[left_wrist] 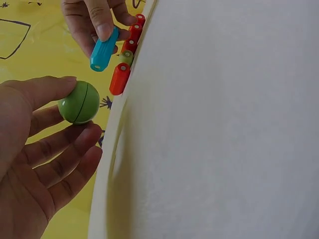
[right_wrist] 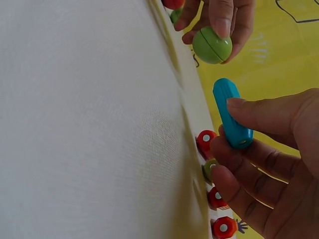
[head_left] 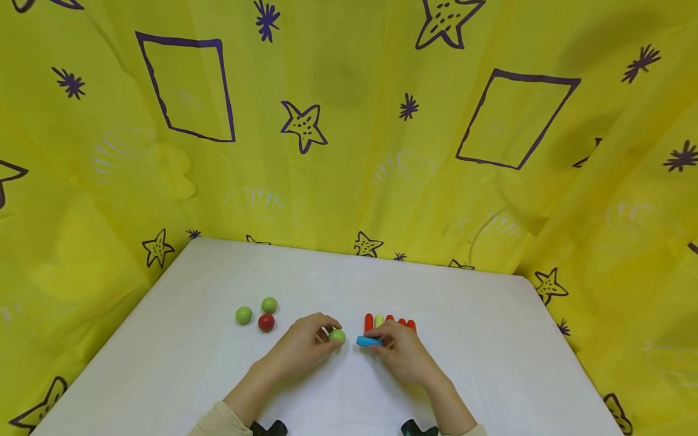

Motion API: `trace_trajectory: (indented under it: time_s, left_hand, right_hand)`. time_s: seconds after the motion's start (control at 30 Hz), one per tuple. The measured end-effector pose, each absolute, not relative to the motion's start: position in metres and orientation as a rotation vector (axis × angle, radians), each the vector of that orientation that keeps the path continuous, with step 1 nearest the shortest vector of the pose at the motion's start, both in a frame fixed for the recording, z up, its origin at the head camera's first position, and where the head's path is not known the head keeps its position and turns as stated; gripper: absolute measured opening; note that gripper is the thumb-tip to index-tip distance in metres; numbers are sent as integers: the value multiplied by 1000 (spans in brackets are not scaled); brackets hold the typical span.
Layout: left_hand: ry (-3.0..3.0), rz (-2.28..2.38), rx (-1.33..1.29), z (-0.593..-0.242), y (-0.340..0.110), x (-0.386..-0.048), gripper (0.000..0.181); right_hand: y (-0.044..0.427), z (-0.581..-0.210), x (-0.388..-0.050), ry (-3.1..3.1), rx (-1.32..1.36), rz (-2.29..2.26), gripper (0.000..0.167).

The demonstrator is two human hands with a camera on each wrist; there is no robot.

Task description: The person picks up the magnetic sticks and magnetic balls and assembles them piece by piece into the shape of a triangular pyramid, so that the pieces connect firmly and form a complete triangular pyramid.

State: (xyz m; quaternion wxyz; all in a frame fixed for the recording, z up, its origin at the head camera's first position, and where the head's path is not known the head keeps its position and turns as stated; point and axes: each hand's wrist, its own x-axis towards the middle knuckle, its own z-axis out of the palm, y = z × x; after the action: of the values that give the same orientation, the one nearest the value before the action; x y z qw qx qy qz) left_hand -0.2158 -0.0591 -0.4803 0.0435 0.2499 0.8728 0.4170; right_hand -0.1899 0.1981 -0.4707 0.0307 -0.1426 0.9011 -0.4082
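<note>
Between thumb and fingers, my left hand [head_left: 302,344] pinches a shiny green ball [head_left: 337,336], just above the white table. A seam line runs round this ball [left_wrist: 79,103] in the left wrist view. To the right, my right hand [head_left: 406,356] pinches a short blue faceted rod [head_left: 368,341] by its sides. A small hole shows in the end of the rod [right_wrist: 232,114] in the right wrist view. Rod and ball are apart, with a small gap between them. Right behind the right hand lies a row of similar rods, a red rod [head_left: 369,322], a yellow-green rod [head_left: 379,320] and several more red ones, partly hidden.
On the left of the white table [head_left: 436,290] lie two green balls, a nearer green ball [head_left: 243,315] and a farther green ball [head_left: 269,304], beside a red ball [head_left: 266,322]. A yellow patterned curtain [head_left: 349,181] encloses the table's back and sides.
</note>
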Motion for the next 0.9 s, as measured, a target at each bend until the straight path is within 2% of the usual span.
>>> trace_trajectory:
  time_s: [0.9]
  left_hand:
    - [2618,1236,821,-484,-50,-212,25]
  right_hand:
    - [194,-468,-187,2715,-533,-1196,19]
